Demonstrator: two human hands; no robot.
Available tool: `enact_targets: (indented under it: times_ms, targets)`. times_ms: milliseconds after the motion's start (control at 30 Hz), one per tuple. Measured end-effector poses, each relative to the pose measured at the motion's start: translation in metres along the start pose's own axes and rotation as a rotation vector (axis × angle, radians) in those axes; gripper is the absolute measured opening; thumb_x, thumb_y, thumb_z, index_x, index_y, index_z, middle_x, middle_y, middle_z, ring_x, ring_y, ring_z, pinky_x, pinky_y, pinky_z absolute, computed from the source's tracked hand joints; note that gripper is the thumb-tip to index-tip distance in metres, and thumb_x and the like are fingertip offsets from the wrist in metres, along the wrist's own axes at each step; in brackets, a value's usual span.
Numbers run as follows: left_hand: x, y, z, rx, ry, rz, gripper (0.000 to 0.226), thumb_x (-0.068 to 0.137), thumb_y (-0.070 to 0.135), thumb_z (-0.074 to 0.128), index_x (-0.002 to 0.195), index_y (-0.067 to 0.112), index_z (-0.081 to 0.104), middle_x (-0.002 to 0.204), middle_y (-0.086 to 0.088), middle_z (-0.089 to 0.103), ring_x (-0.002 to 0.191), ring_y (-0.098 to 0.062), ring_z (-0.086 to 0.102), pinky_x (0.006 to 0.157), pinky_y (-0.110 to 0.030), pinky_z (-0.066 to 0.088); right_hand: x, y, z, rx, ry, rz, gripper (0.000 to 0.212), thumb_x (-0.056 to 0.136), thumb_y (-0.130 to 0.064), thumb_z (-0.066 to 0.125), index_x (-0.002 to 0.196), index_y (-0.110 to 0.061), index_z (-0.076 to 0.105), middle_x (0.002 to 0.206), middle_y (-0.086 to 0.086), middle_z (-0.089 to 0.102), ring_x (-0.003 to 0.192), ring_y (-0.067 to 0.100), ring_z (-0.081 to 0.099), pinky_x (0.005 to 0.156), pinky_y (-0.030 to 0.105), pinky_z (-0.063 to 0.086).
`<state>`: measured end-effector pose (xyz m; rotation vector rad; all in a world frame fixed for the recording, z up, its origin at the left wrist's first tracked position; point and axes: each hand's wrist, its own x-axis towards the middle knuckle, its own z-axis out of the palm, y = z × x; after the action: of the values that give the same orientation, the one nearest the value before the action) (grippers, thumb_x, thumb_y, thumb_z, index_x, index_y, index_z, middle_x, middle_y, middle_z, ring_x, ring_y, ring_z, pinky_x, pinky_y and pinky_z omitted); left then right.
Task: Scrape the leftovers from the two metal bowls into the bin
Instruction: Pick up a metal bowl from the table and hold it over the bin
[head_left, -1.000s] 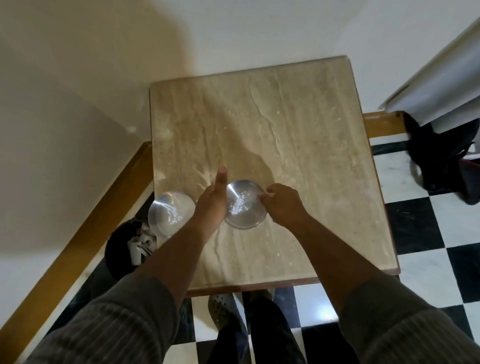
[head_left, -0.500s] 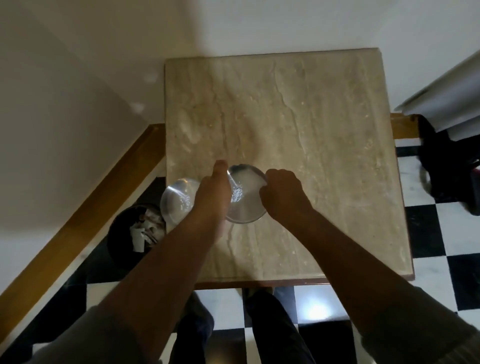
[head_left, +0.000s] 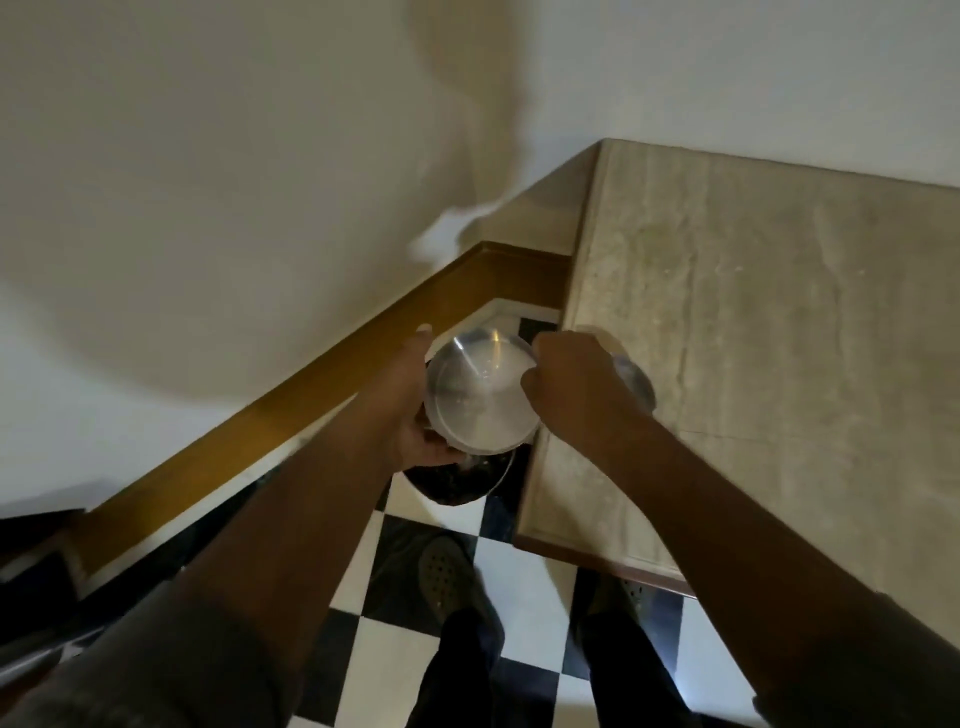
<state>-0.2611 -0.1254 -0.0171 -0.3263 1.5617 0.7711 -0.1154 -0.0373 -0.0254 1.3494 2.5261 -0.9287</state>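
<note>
My left hand (head_left: 410, 410) grips a shiny metal bowl (head_left: 480, 395) by its left side and holds it tilted, off the table's left edge. The bowl hangs directly above the dark round bin (head_left: 457, 486) on the floor. My right hand (head_left: 576, 389) is curled over the bowl's right rim, fingers tucked toward its inside. The second metal bowl (head_left: 634, 376) rests on the marble table (head_left: 753, 338) near its left edge, mostly hidden behind my right hand. No leftovers can be made out in the held bowl.
A brown skirting board (head_left: 322, 384) runs along the white wall just left of the bin. The floor is black-and-white checkered tile (head_left: 395, 654); my feet in dark shoes (head_left: 447, 577) stand at the table's near corner.
The bowl between my hands has been lifted off the table and carried left over the bin. My view has swung left, so the table now sits at the right.
</note>
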Motion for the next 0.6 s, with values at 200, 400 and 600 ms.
enact_targets:
  times_ms: [200,400,600]
  targets:
    - [0.043,-0.007,-0.086,0.025,-0.286,-0.19,0.085,0.082,0.079,0.048,0.139,0.017,0.049,0.13,-0.026,0.06,0.108,-0.046,0.065,0.089,-0.057,0.059,0.027,-0.045,0.053,0.038,-0.068,-0.034,0.016,0.092,-0.016,0.051,0.099,-0.005,0.061,0.091,0.009,0.061,0.087,0.024,0.06,0.072,0.03,0.048]
    - [0.104,-0.025,-0.129,0.074,-0.467,-0.268,0.108,0.075,0.089,0.043,0.152,0.014,0.039,0.144,-0.031,0.055,0.122,-0.05,0.061,0.095,-0.056,0.056,0.039,-0.041,0.098,0.028,-0.111,-0.097,0.013,0.095,-0.017,0.05,0.099,-0.01,0.061,0.093,0.006,0.063,0.087,0.02,0.063,0.078,0.032,0.054]
    - [0.152,-0.019,-0.13,0.103,-0.49,-0.255,0.125,0.047,0.084,0.075,0.146,0.014,0.047,0.144,-0.03,0.055,0.125,-0.05,0.059,0.087,-0.055,0.061,0.038,-0.037,0.122,0.016,-0.011,-0.163,0.036,0.094,-0.009,0.053,0.13,-0.008,0.051,0.119,0.014,0.058,0.095,0.025,0.064,0.084,0.031,0.053]
